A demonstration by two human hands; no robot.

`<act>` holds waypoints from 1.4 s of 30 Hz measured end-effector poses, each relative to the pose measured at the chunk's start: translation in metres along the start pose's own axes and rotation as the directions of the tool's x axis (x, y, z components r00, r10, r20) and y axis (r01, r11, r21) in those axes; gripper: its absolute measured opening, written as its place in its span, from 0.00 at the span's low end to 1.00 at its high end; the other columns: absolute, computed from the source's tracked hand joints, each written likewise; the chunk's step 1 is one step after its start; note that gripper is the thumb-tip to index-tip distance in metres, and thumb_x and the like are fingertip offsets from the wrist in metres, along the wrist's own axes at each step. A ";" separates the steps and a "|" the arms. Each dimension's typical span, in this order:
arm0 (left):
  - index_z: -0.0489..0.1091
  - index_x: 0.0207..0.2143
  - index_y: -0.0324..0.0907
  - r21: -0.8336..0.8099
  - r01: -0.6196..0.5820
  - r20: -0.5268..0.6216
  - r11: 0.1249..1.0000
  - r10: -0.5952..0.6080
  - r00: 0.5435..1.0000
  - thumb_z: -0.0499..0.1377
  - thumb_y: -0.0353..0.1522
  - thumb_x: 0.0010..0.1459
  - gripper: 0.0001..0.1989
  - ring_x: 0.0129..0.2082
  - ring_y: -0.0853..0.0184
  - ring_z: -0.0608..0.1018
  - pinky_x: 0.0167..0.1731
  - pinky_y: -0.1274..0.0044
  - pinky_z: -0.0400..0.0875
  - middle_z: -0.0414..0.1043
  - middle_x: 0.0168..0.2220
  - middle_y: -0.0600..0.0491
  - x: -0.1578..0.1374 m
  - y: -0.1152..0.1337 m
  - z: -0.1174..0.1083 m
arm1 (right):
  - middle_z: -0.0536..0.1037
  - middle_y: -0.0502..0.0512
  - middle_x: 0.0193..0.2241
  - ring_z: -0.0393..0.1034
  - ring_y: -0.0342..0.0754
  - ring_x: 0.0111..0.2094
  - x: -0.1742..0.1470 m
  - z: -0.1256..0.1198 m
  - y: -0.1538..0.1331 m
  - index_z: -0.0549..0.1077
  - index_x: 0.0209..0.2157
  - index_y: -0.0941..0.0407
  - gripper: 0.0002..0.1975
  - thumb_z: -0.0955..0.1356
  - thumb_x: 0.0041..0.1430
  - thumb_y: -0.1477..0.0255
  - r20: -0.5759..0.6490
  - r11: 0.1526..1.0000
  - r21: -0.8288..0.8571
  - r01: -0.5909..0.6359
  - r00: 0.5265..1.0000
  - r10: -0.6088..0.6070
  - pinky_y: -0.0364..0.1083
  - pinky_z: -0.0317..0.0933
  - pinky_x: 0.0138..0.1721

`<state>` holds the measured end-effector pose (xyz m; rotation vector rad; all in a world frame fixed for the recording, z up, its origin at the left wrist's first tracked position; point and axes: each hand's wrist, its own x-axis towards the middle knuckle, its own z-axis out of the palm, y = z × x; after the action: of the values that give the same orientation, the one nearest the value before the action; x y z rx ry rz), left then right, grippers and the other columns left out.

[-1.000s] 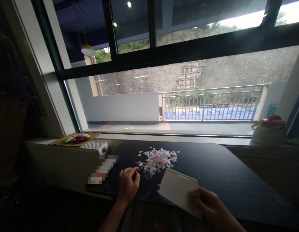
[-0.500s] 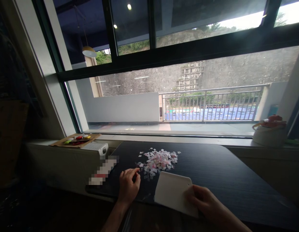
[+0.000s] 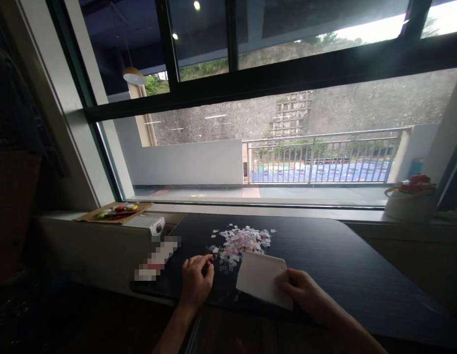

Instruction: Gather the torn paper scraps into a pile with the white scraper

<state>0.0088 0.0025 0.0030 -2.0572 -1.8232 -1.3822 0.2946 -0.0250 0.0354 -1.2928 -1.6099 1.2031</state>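
My right hand grips a thin white board by its right edge, thumb on the upper face. The board slants, its far-left corner at the near fringe of a heap of small white and pink paper pieces on the dark desk; I cannot tell whether it touches them. My left hand is beside the heap's left side, fingers half curled; I cannot tell whether they pinch a scrap.

The pieces look light and loose, so a quick swing of the board could fan them outward and scatter the heap. With the board lying between heap and near edge, a pull toward me could drag bits off onto the floor. Holding it by one side only, I might let the free corner dip and catch. My left fingertips, so close, could also nudge outlying scraps away.
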 end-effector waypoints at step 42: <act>0.74 0.35 0.44 0.033 0.003 -0.025 0.999 -0.002 1.000 0.52 0.32 0.52 0.13 0.39 0.60 0.76 0.47 0.62 0.64 0.77 0.34 0.50 -0.001 0.003 -0.001 | 0.77 0.54 0.25 0.69 0.47 0.26 0.010 -0.006 -0.012 0.75 0.28 0.60 0.11 0.66 0.50 0.66 -0.122 0.976 -0.194 0.098 0.985 -0.123 0.44 0.61 0.26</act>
<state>0.0109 0.0009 0.0043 -2.0132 -1.8272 -1.3632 0.2943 -0.0143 0.0490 -1.3504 -1.7043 0.8954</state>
